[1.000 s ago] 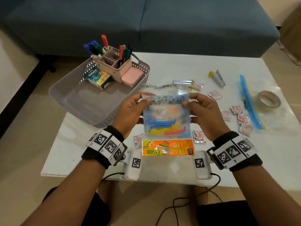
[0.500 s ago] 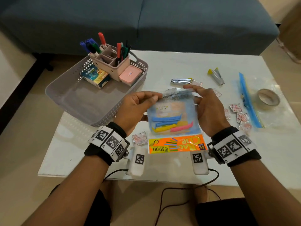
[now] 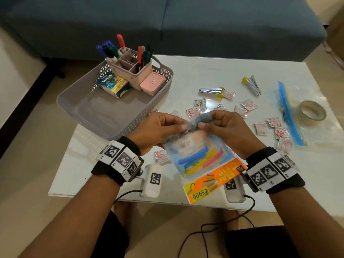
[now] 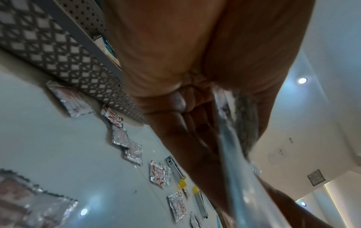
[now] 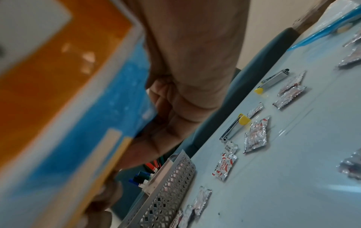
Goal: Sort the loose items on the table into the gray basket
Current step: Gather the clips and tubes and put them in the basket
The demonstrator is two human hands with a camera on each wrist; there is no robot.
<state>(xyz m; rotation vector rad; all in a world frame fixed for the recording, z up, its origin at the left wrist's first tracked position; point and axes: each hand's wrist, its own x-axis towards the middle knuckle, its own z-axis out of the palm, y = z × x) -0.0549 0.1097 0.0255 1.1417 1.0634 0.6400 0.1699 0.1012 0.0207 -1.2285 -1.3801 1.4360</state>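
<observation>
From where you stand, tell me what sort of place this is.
Probably a home living room: a blue sofa sits behind a low white table, and ceiling spotlights show in the left wrist view.

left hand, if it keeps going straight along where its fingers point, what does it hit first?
The left hand points right, toward the right hand; both pinch the bag clip packet at its top edge. So it would likely meet the right hand's fingertips first, almost touching already, though depth is uncertain.

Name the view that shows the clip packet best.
Head view: the whole clip packet shows, with coloured clips and orange label, pinched by both hands. Right wrist shows a blurred close-up of it; left wrist only its blurred top edge.
</observation>
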